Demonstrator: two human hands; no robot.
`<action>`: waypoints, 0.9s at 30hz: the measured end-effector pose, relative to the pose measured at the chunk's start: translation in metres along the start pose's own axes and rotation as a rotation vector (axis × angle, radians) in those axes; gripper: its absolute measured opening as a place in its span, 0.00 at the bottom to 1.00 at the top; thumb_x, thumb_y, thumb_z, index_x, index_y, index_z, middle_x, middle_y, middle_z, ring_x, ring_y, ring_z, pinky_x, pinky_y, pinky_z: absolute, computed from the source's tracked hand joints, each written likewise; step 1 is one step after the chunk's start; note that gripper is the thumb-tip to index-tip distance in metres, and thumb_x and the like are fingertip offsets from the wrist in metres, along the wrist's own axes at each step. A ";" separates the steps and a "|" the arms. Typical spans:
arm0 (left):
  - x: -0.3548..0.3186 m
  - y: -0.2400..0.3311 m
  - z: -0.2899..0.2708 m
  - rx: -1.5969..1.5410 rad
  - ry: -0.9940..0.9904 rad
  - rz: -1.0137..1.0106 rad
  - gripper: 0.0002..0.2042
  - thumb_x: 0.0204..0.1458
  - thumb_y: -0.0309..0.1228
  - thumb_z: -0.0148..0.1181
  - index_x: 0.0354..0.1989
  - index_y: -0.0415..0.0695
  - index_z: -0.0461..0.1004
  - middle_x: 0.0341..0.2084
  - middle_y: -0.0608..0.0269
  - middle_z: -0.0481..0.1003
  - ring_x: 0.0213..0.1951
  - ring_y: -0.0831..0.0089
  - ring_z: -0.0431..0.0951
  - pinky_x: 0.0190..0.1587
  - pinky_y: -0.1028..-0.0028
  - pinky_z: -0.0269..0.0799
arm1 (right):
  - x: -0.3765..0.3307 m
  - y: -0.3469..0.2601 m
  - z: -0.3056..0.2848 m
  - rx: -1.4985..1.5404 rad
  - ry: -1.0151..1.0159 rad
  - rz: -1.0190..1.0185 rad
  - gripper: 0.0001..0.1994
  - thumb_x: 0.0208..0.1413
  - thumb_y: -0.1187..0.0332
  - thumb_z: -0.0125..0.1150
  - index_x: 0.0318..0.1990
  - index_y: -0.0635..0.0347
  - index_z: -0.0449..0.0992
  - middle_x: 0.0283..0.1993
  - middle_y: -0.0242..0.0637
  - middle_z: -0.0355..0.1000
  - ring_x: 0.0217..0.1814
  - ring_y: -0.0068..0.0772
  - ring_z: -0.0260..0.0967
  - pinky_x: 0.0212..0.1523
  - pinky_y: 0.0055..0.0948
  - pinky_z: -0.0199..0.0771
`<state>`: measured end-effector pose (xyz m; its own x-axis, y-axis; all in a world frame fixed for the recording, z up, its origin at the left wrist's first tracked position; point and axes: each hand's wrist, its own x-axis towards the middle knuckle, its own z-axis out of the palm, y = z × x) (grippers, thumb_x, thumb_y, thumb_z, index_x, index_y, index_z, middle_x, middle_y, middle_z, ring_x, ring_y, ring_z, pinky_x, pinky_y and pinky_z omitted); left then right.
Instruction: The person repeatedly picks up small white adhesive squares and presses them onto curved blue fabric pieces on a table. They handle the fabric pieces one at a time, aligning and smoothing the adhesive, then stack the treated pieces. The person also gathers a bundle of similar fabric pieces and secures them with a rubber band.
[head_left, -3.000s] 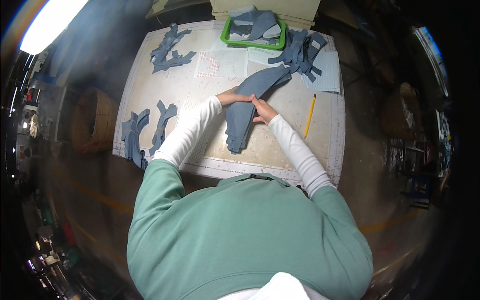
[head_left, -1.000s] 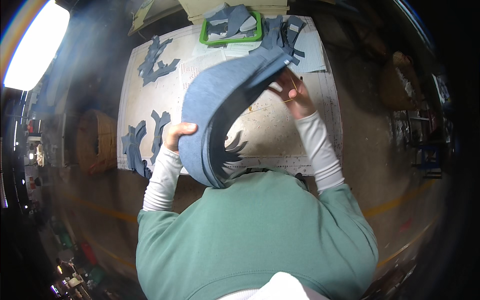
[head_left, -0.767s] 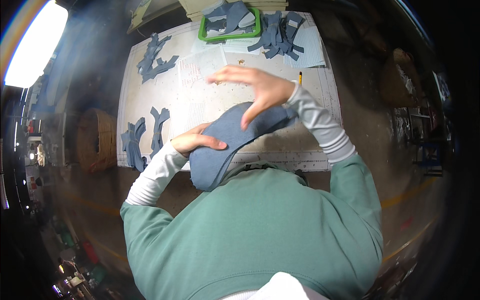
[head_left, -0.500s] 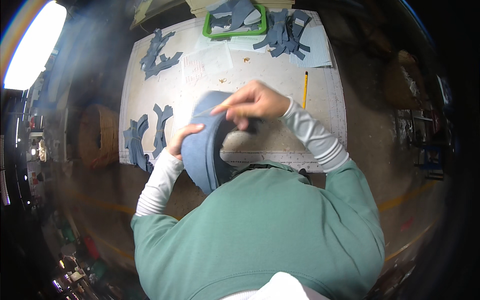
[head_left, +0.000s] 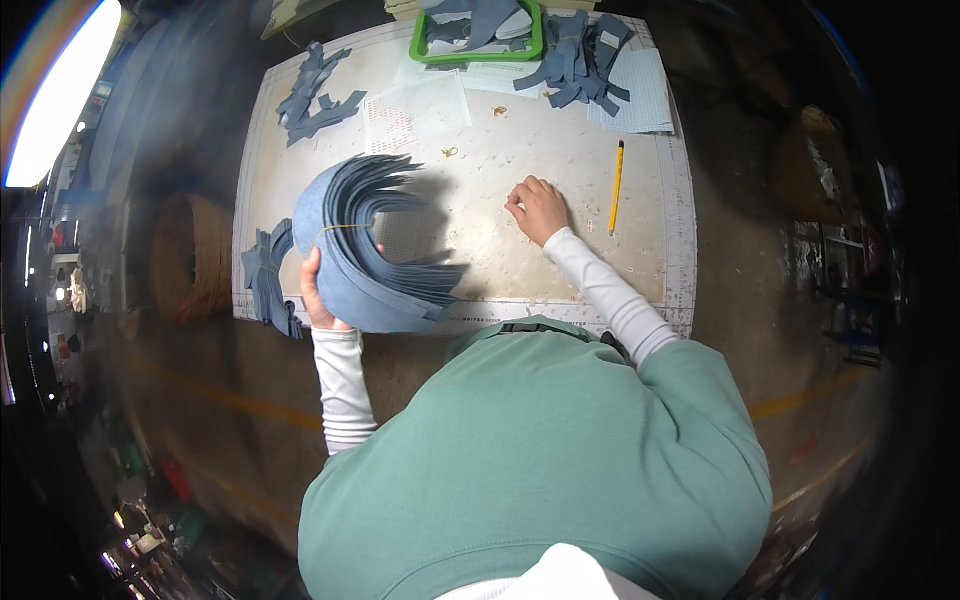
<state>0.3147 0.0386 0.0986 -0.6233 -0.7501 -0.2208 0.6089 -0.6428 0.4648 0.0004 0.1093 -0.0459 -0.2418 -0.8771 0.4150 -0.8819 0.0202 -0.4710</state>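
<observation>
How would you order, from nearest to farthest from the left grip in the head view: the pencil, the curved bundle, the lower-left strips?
1. Curved bundle: held in the left grip.
2. Lower-left strips: just to its left.
3. Pencil: far to the right.

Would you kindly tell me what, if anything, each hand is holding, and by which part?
The left hand holds a curved blue-grey stack by its outer curve, near the yellow band. Nothing shows held in the right hand.
</observation>
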 end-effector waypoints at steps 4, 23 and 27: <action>0.015 -0.038 0.007 -0.036 -0.020 -0.075 0.25 0.53 0.44 0.51 0.52 0.38 0.67 0.48 0.44 0.71 0.48 0.47 0.72 0.53 0.53 0.67 | 0.001 -0.016 -0.010 0.583 -0.213 0.421 0.04 0.51 0.69 0.61 0.31 0.59 0.74 0.32 0.35 0.74 0.33 0.26 0.73 0.36 0.24 0.72; 0.052 -0.117 0.033 0.014 -0.023 -0.271 0.22 0.51 0.39 0.55 0.50 0.38 0.67 0.43 0.52 0.74 0.44 0.60 0.75 0.50 0.63 0.70 | -0.004 -0.070 -0.118 0.783 0.174 0.223 0.13 0.48 0.77 0.62 0.38 0.61 0.65 0.30 0.34 0.73 0.33 0.23 0.73 0.36 0.21 0.72; 0.054 -0.121 0.030 -0.016 -0.022 -0.219 0.21 0.53 0.43 0.52 0.49 0.39 0.69 0.44 0.53 0.74 0.44 0.61 0.75 0.50 0.64 0.70 | -0.006 -0.083 -0.111 0.784 0.218 0.173 0.12 0.46 0.78 0.62 0.36 0.60 0.66 0.31 0.35 0.72 0.33 0.25 0.74 0.35 0.22 0.73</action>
<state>0.1923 0.0804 0.0563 -0.7519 -0.5891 -0.2959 0.4658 -0.7924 0.3938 0.0304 0.1664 0.0769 -0.4922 -0.7782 0.3902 -0.3065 -0.2646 -0.9143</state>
